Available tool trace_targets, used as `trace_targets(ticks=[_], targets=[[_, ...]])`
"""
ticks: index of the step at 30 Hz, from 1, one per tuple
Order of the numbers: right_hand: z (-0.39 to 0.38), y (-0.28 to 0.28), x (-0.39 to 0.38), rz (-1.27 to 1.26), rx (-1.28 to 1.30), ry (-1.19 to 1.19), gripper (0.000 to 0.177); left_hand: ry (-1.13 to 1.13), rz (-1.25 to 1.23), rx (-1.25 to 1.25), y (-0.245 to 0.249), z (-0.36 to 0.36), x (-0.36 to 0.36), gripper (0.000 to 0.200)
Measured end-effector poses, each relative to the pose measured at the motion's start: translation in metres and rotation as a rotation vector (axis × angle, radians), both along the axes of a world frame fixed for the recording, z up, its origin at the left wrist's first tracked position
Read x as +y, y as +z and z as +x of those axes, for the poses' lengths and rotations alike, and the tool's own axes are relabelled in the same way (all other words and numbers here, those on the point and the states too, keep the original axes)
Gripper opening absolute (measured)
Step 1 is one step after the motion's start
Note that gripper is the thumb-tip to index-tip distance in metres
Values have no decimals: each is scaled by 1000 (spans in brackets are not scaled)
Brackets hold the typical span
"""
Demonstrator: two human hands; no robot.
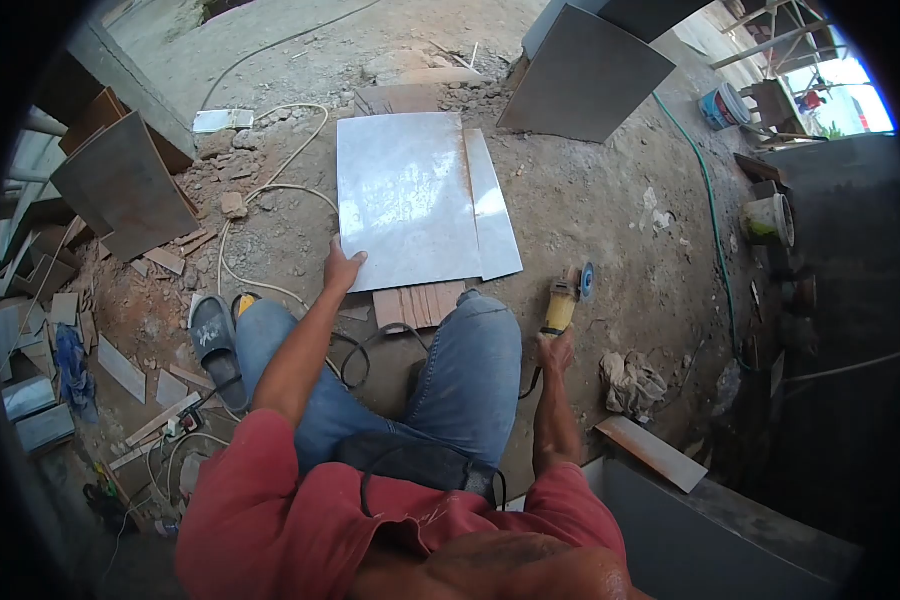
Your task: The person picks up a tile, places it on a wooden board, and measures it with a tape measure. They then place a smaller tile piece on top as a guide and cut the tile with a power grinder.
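A large glossy white tile (400, 200) lies in front of my knees, with a narrow tile strip (494, 215) along its right side, a brownish dusty line between them. My left hand (344, 268) grips the tile's near left corner, thumb on top; the fingers beneath are hidden. My right hand (556, 350) is wrapped around the yellow body of an angle grinder (562, 308), held to the right of the tile and apart from it. Its blue-grey disc (587, 281) faces right. Under the tile's near edge shows a ridged brown tile piece (420, 306).
Tiles lean at left (127, 188) and at the top right (587, 75). A pale cable (272, 187) winds left of the tile; a green hose (708, 185) runs at right. Buckets (767, 220), a crumpled bag (632, 385), a sandal (216, 345) and rubble lie around.
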State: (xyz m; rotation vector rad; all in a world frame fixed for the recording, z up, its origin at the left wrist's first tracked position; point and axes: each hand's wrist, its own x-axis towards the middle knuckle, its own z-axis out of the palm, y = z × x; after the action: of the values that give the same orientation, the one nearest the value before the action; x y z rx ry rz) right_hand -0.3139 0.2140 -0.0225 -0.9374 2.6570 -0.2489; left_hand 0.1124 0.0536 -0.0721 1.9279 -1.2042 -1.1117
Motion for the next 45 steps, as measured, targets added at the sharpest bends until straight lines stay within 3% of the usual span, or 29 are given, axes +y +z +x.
trace_targets(ticks=[3,10,18,23,28,30,31,33,36,39,42,45], targets=[[-4,-11,7,128,9,-102,83,-2,16,-31,3,-2,2,67],[-10,-25,16,94,51,-149,84,-30,-19,-72,-7,3,-3,66],[5,-47,25,20,117,-52,84,-32,-33,-77,-23,7,-1,65],[8,-46,23,50,56,-46,90,4,21,-229,3,-5,5,54],[4,-44,20,119,131,127,84,82,30,-197,-3,-6,15,49],[-13,-66,6,-177,-122,195,71,102,34,-207,-7,-3,14,50],[-11,-54,-17,-180,-118,237,71,66,41,-196,-7,-2,14,50],[-2,-22,-65,-332,-706,180,62,48,49,-176,-3,-1,15,50],[58,89,-128,-320,-509,504,57,42,85,-226,8,-3,13,44],[105,152,-178,-128,-366,799,57,51,105,-232,4,-5,11,43],[138,139,-215,10,-236,987,59,45,132,-176,13,1,8,30],[161,92,-233,134,-60,937,63,37,201,-114,22,6,6,22]])
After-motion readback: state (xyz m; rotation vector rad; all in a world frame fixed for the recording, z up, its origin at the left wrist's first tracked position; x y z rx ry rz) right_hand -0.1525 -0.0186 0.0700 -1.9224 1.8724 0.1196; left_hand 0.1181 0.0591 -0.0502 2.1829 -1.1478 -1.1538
